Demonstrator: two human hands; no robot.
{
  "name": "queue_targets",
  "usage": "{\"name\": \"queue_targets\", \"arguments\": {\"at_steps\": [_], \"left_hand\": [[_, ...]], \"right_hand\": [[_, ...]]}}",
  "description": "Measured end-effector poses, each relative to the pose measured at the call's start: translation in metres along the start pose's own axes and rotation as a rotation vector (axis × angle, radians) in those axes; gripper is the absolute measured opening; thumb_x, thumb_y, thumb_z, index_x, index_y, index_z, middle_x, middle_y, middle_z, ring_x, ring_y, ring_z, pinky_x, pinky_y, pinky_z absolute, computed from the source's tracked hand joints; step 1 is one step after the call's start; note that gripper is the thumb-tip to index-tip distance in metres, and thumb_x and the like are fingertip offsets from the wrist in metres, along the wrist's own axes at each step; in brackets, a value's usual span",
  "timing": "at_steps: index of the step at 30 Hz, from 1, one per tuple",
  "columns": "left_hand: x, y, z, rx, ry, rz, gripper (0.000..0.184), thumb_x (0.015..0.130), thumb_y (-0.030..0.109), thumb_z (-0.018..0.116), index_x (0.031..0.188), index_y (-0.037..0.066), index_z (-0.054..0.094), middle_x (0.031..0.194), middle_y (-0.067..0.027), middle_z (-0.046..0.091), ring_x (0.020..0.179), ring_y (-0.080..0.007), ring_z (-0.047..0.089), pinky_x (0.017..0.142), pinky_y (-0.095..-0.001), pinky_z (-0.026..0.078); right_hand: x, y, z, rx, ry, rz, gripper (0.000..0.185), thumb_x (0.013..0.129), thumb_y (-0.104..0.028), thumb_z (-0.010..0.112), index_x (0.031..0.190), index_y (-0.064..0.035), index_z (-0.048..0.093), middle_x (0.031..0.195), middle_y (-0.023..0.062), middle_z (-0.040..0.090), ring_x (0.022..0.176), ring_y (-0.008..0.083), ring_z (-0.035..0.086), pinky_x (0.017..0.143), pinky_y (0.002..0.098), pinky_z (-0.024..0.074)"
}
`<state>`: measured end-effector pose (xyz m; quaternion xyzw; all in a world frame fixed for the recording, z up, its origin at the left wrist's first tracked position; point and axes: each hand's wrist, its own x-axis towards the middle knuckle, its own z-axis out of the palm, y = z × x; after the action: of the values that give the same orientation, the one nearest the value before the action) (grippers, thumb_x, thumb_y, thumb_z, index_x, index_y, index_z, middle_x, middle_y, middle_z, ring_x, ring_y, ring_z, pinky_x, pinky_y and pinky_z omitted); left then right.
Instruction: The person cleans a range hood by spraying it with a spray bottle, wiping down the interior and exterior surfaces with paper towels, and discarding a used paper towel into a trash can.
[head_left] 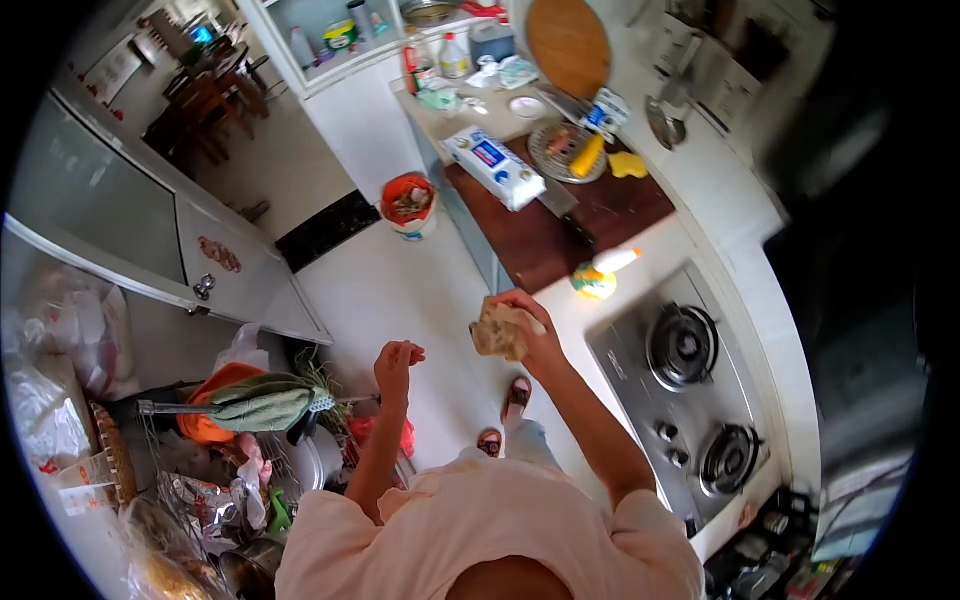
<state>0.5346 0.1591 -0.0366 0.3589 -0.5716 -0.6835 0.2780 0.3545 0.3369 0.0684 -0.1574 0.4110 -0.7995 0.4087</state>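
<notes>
"Cloth, crumpled and blotched brown: where was it?"

"Pinched in the right hand, over the floor, near the counter."

"And the left hand?"

"Well apart from it, fingers bent; I couldn't tell whether the tips met."

"On the counter?"

"A wipes pack lay partly on the board, just beside a knife."

**Looking down from the head**

My only view sits on the wearer's head, facing forward and steeply down over the shirt, very near, to the floor. The stove lies close at right; the chairs sit far off, upper left.
</notes>
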Motion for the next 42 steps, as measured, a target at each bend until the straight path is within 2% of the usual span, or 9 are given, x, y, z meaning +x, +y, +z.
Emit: {"name": "queue_targets", "arguments": {"at_steps": [12, 15, 18, 24, 33, 38, 40, 41, 42], "left_hand": [[0.113, -0.015, -0.071, -0.086, 0.404, -0.002, 0.016, 0.095, 0.018, 0.054, 0.088, 0.004, 0.059, 0.081, -0.0094, 0.067, 0.069, -0.0162, 0.065, 0.067, -0.0269, 0.050], [0.168, -0.024, -0.088, -0.102, 0.416, -0.027, 0.017, 0.095, 0.018, 0.054, 0.087, 0.004, 0.059, 0.082, -0.0091, 0.068, 0.069, -0.0160, 0.065, 0.067, -0.0271, 0.050], [0.242, -0.024, -0.107, -0.089, 0.416, -0.082, 0.018, 0.095, 0.019, 0.054, 0.086, 0.003, 0.059, 0.081, -0.0089, 0.068, 0.069, -0.0161, 0.065, 0.066, -0.0263, 0.050], [0.399, -0.010, -0.163, -0.010, 0.278, -0.249, 0.017, 0.095, 0.017, 0.054, 0.088, 0.002, 0.058, 0.082, -0.0097, 0.067, 0.069, -0.0165, 0.065, 0.066, -0.0273, 0.052], [0.546, -0.001, -0.219, 0.064, 0.270, -0.315, 0.016, 0.096, 0.017, 0.053, 0.088, 0.003, 0.058, 0.082, -0.0090, 0.067, 0.070, -0.0160, 0.065, 0.067, -0.0268, 0.050], [0.596, 0.013, -0.205, 0.041, 0.167, -0.319, 0.016, 0.095, 0.018, 0.054, 0.088, 0.003, 0.057, 0.083, -0.0084, 0.067, 0.072, -0.0161, 0.065, 0.068, -0.0271, 0.050], [0.619, 0.023, -0.183, 0.051, 0.102, -0.348, 0.017, 0.095, 0.018, 0.055, 0.088, 0.003, 0.057, 0.083, -0.0083, 0.067, 0.073, -0.0164, 0.065, 0.069, -0.0279, 0.051], [0.630, 0.028, -0.170, 0.060, 0.080, -0.343, 0.018, 0.095, 0.017, 0.055, 0.087, 0.001, 0.058, 0.081, -0.0092, 0.066, 0.070, -0.0164, 0.064, 0.069, -0.0281, 0.052], [0.639, 0.033, -0.156, 0.052, 0.043, -0.329, 0.018, 0.095, 0.017, 0.055, 0.087, 0.001, 0.058, 0.081, -0.0091, 0.066, 0.070, -0.0164, 0.064, 0.070, -0.0279, 0.052]], "right_hand": [[0.363, 0.083, 0.031, -0.276, -0.097, -0.093, 0.020, 0.087, -0.004, 0.050, 0.105, -0.0046, 0.059, 0.101, 0.0046, 0.059, 0.093, 0.0139, 0.056, 0.084, 0.0269, 0.0462], [0.456, 0.112, 0.041, -0.299, -0.015, -0.233, 0.025, 0.082, 0.001, 0.050, 0.104, -0.0058, 0.059, 0.102, 0.0055, 0.059, 0.097, 0.0153, 0.056, 0.086, 0.0284, 0.0457], [0.544, 0.143, 0.027, -0.504, 0.024, -0.222, 0.028, 0.086, -0.002, 0.048, 0.113, -0.0041, 0.054, 0.108, 0.0075, 0.058, 0.101, 0.0157, 0.056, 0.090, 0.0292, 0.0453], [0.696, 0.244, -0.026, -0.646, 0.181, -0.115, 0.028, 0.084, 0.003, 0.049, 0.110, -0.0022, 0.057, 0.104, 0.0080, 0.062, 0.096, 0.0152, 0.059, 0.087, 0.0275, 0.0468], [0.800, 0.361, -0.091, -0.964, 0.318, 0.111, 0.039, 0.079, -0.003, 0.058, 0.117, -0.0042, 0.057, 0.108, 0.0111, 0.063, 0.102, 0.0212, 0.060, 0.089, 0.0315, 0.0465], [0.787, 0.333, -0.064, -0.742, 0.332, 0.140, 0.039, 0.082, -0.004, 0.058, 0.121, -0.0026, 0.054, 0.116, 0.0098, 0.061, 0.107, 0.0206, 0.059, 0.092, 0.0311, 0.0456], [0.774, 0.307, -0.043, -0.728, 0.362, 0.101, 0.032, 0.081, -0.005, 0.061, 0.113, -0.0026, 0.059, 0.105, 0.0077, 0.065, 0.099, 0.0169, 0.060, 0.088, 0.0284, 0.0458], [0.767, 0.296, -0.034, -0.636, 0.312, -0.078, 0.030, 0.080, -0.006, 0.063, 0.110, -0.0030, 0.060, 0.100, 0.0064, 0.065, 0.096, 0.0156, 0.060, 0.087, 0.0281, 0.0463], [0.763, 0.278, -0.024, -0.647, 0.329, 0.056, 0.030, 0.081, -0.006, 0.064, 0.110, -0.0033, 0.059, 0.099, 0.0048, 0.064, 0.095, 0.0144, 0.059, 0.086, 0.0279, 0.0465]]}}
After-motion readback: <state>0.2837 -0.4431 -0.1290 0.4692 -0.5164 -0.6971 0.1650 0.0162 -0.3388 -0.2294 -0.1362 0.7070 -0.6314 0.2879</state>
